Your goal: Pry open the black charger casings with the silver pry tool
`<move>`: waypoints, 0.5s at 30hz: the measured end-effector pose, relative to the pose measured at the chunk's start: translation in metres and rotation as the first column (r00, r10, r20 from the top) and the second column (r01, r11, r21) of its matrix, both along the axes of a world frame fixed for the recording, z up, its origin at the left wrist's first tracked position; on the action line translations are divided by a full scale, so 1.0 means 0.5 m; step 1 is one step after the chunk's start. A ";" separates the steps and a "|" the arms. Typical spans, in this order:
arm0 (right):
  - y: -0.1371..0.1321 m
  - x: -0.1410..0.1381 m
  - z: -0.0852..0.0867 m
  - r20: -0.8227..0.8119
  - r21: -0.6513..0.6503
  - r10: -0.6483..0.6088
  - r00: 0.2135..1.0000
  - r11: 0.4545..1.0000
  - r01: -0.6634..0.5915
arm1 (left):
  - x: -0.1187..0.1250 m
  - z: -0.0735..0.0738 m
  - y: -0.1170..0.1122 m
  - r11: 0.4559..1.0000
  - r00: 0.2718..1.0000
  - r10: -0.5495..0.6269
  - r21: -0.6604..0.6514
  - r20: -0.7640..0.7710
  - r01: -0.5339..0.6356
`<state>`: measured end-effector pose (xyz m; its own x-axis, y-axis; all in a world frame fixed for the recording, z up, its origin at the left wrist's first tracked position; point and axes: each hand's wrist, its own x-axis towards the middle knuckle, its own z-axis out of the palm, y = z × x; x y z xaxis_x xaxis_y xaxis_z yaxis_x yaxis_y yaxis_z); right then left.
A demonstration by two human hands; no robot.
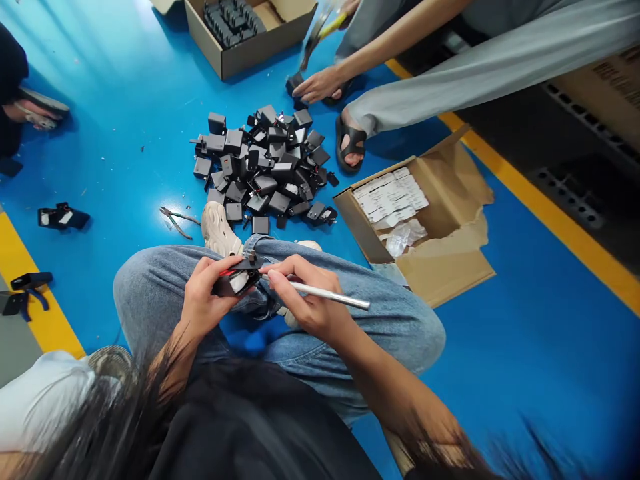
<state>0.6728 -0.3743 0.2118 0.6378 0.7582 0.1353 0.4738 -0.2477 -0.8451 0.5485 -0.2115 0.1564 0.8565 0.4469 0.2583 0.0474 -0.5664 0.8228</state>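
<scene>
My left hand (207, 293) is closed around a small black plastic case (231, 285), held above my lap. The case is opened up, with a white part and a bit of red showing inside. In my right hand (313, 297) is a slim silver metal pen-like tool (335, 295), gripped like a pencil. Its front end points at the case's right side; the very tip is hidden by my fingers and the case. Beyond my feet lies a heap of black cases (270, 163), several with wires or inner parts showing.
Pliers (176, 221) lie left of the heap. An open carton (370, 243) with white packs stands right; another carton (223, 67) with black parts is at the back. A co-worker's hand (320, 85) steadies a black case under a raised hammer (313, 43). Other people sit at left.
</scene>
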 end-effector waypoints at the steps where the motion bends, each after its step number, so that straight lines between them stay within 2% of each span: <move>1: 0.002 0.002 -0.001 -0.009 -0.009 0.002 1.000 1.000 -0.002 | 0.000 -0.002 0.001 1.000 1.000 -0.001 0.004 -0.005 0.001; 7: 0.006 0.010 -0.022 -0.024 -0.030 0.003 1.000 1.000 -0.004 | 0.003 -0.013 -0.007 1.000 1.000 0.011 0.014 -0.010 -0.011; 9: 0.000 0.007 -0.016 -0.041 0.002 -0.032 0.999 0.999 0.032 | 0.000 -0.011 -0.002 0.999 0.999 0.033 0.039 -0.003 -0.033; 11: -0.003 0.006 0.005 -0.106 0.151 -0.094 0.990 0.983 0.109 | -0.018 -0.005 0.018 0.992 0.994 0.105 0.068 0.026 -0.106; 13: 0.005 0.015 0.041 -0.155 0.314 -0.119 0.981 0.935 0.163 | -0.063 0.005 0.056 0.970 0.970 0.230 0.065 0.079 -0.235; 14: 0.016 0.025 0.062 -0.131 0.347 -0.099 0.986 0.927 0.139 | -0.096 0.012 0.079 0.947 0.945 0.311 0.052 0.105 -0.318; 15: 0.034 0.040 0.083 -0.068 0.324 -0.086 0.994 0.940 0.104 | -0.134 0.019 0.102 0.912 0.906 0.402 0.033 0.130 -0.409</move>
